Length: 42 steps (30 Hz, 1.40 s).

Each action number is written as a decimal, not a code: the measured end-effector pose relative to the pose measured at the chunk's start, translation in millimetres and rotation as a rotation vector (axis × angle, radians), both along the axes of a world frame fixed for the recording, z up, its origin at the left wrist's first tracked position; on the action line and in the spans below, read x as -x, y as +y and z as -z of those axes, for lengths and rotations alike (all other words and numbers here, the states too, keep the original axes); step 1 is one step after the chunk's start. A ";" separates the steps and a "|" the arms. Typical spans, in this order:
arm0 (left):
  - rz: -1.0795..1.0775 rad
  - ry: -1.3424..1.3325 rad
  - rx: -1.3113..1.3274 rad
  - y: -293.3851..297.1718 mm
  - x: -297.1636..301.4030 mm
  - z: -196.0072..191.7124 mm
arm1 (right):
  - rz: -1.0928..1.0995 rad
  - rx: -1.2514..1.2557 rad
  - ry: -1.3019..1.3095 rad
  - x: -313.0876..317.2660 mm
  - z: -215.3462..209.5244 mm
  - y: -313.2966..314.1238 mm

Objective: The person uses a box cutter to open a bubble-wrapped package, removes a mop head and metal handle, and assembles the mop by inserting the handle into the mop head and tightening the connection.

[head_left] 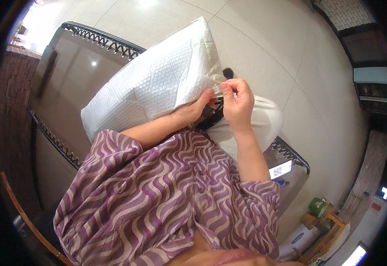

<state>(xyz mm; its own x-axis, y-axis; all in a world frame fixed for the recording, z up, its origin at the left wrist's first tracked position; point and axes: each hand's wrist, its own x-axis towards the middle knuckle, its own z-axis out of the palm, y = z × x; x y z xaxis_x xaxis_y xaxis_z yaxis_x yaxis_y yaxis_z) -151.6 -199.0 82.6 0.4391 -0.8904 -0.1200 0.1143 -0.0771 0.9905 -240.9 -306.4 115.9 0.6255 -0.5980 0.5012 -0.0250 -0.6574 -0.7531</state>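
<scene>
A white bubble-wrap package (153,80) slants over the far edge of the black-framed lounger (63,88), its near right side clamped in the left hand (191,111), the right hand's (238,104) thumb and forefinger pinched on its right edge, a white card (281,170) lying near the lounger's right corner.

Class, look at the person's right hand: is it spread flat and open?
No, the right hand is curled, with its fingers bent in toward the thumb beside the white bubble-textured package.

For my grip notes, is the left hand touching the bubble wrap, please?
Touching: in the head view, the left hand lays its thumb on the bubble wrap.
</scene>
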 end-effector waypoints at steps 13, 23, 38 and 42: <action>0.053 0.067 -0.136 15.5 4.4 -9.6 | 0.054 -0.484 -0.060 8.5 -0.2 -25.8; 0.124 0.036 -0.173 24.9 -5.9 6.1 | -0.345 -0.011 0.418 -5.5 -13.5 -40.5; 0.298 0.128 -0.333 55.4 -4.8 -7.3 | -0.329 0.369 1.029 -27.9 -71.3 -6.1; 0.415 -0.177 -0.281 71.2 -19.5 -17.8 | -0.388 0.487 0.956 -21.7 -36.4 -14.8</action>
